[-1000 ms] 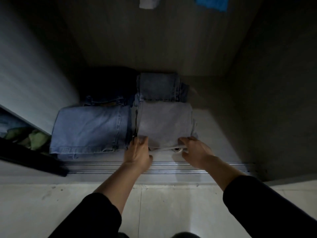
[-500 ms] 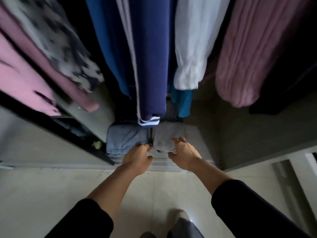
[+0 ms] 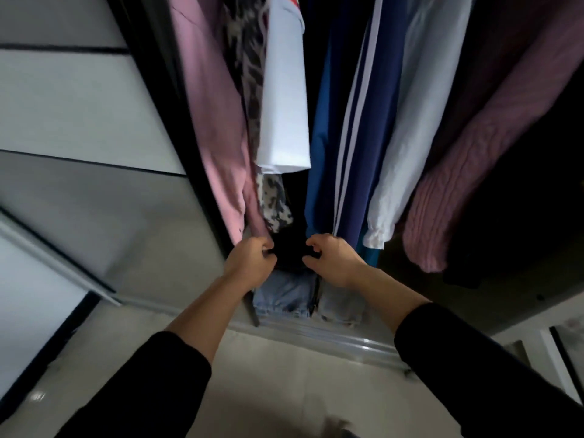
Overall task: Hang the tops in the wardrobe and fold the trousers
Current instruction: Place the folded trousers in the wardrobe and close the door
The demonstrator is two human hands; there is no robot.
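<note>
The folded blue jeans (image 3: 282, 295) and the folded grey trousers (image 3: 343, 306) lie side by side on the wardrobe floor, just behind the sliding track (image 3: 347, 341). Half a second ago both hands touched their front edge. Now the left hand (image 3: 249, 263) and right hand (image 3: 331, 260) have lifted clear above them, fingers curled inward, holding nothing. The view has tilted upward, showing more of the hanging tops: a pink top (image 3: 208, 121), white tee (image 3: 284, 105), navy striped jacket (image 3: 357, 121), white shirt (image 3: 407, 121) and pink knit sweater (image 3: 474, 159). The sliding door (image 3: 79, 105) stands at the left.
</note>
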